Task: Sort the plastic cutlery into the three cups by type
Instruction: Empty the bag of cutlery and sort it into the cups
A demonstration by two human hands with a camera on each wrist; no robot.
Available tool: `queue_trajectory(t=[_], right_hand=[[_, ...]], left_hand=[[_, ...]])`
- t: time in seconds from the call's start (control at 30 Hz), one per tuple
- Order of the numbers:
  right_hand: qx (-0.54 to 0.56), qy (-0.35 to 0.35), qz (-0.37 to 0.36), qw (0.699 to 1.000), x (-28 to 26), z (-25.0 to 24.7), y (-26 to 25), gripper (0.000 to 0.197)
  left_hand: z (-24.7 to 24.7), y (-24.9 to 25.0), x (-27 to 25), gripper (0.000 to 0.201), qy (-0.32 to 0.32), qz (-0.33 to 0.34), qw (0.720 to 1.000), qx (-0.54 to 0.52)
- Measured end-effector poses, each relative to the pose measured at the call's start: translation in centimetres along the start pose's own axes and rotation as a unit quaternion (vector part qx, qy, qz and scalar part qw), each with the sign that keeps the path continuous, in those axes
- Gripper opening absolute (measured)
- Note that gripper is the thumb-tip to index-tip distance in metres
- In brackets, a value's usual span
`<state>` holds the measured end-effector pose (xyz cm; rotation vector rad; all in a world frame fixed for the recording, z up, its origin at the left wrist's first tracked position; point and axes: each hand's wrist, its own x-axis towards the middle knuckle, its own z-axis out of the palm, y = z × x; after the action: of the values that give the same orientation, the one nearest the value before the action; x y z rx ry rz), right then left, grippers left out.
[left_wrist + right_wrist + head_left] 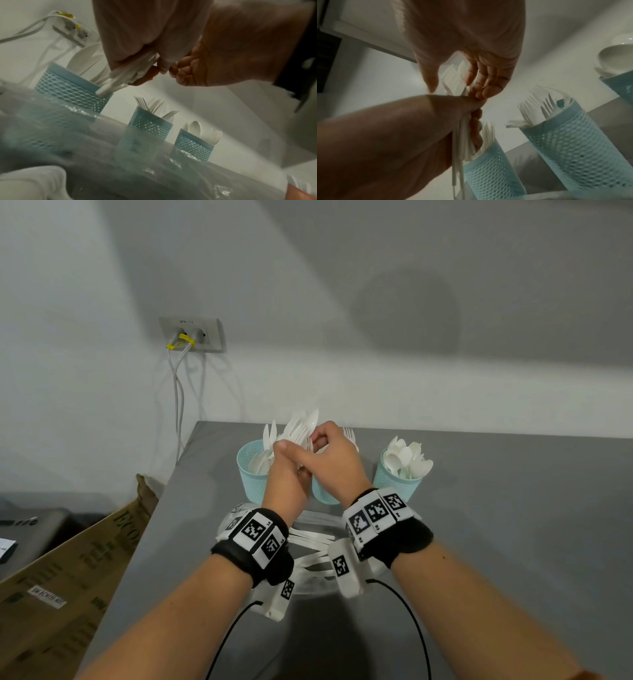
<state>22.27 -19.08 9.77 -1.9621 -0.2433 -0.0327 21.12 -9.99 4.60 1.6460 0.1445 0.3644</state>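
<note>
The bundle (pixel 298 426) of white plastic cutlery sits upright in your left hand (pixel 287 474), fingers curled tight round the handles, with fork tines and a spoon bowl fanning out above your fist and the handle ends hanging below it, over the gap between the left cup (pixel 252 470) and the middle cup (pixel 322 491). Your right hand (pixel 334 460) is up against the bundle from the right: thumb and fingertips (pixel 485 90) are closed on a piece near the top of the fan, though which piece you cannot tell. The three pale blue mesh cups stand in a row along the back of the grey worktop (pixel 513 525). The left cup holds flat, blade-like pieces, the middle cup holds forks (pixel 546 106), and the right cup (pixel 395 479) is full of spoons (pixel 409 457). Nearer to you, under your wrists, a clear plastic tray (pixel 308 587) holds more loose white cutlery (pixel 313 537). Both wrists wear black bands with black-and-white marker tags, each trailing a black cable. To the left, a cardboard box (pixel 68 570) leans against the worktop edge, and a wall socket (pixel 191 334) with two grey plugs is behind it.
</note>
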Motion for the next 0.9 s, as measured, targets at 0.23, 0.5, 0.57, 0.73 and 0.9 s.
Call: queue_trajectory(t=[0.23,0.5,0.57,0.73,0.9], right_hand=[[0.002,-0.007,-0.008,1.0,0.8,-0.1,0.4,0.025],[-0.008,-0.057,0.031,0.998,0.0,-0.4,1.4,0.028],[-0.02,-0.047,0.034,0.998,0.0,-0.5,1.7,0.026],[0.012,-0.032,0.059,0.998,0.5,-2.4,0.8,0.018],[0.076,0.027,0.048,0.996,1.8,-5.1,-0.7,0.012]], left_hand=[[-0.9,0.2,0.0,0.043,-0.045,-0.093,0.995,0.009],[-0.4,0.3,-0.6,0.041,-0.109,-0.118,0.987,-0.001],[-0.4,0.4,-0.8,0.04,-0.121,-0.12,0.985,-0.008],[-0.9,-0.1,-0.9,0.068,-0.171,-0.125,0.977,-0.03],[-0.7,0.4,-1.1,0.046,-0.185,-0.13,0.967,-0.114]])
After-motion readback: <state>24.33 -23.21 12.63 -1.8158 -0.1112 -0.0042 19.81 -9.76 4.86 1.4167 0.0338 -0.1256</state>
